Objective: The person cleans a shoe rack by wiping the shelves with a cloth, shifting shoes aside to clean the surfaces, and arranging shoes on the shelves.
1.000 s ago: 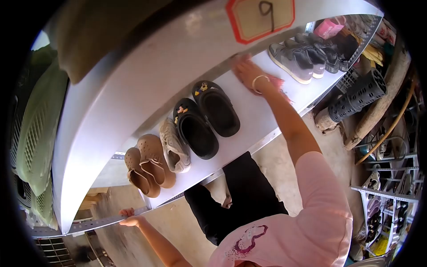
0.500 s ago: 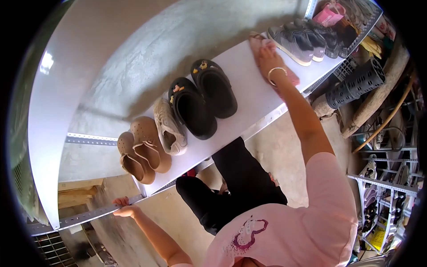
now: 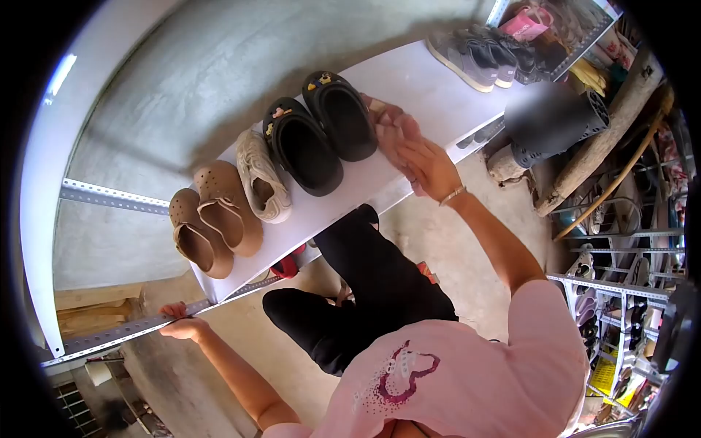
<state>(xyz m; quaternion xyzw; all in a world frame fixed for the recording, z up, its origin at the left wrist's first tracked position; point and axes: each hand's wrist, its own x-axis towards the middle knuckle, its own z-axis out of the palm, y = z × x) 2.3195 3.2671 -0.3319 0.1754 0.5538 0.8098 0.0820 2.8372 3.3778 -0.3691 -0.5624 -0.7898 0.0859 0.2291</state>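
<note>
My right hand (image 3: 431, 166) presses a thin pinkish cloth (image 3: 387, 120) against the white shelf board (image 3: 409, 73), close beside the black clogs (image 3: 343, 120) with small charms on their toes. My left hand (image 3: 182, 326) is closed around the perforated metal rail (image 3: 139, 325) at the shelf's left end. Left of the black clogs stand a beige textured shoe (image 3: 264, 182) and a pair of tan clogs (image 3: 232, 219). Grey sneakers (image 3: 464, 62) sit at the far right end of the board.
A pink bag (image 3: 527, 23) lies beyond the sneakers. Wooden poles (image 3: 606, 135) lean on the right, near a dark basket partly blurred. Metal racks (image 3: 621, 288) with several shoes stand at the lower right. A red item (image 3: 286, 267) shows beneath the board.
My right hand has moved left along the board with the cloth, from beside the grey sneakers to the black clogs. My left hand stays on the rail. The view has shifted slightly.
</note>
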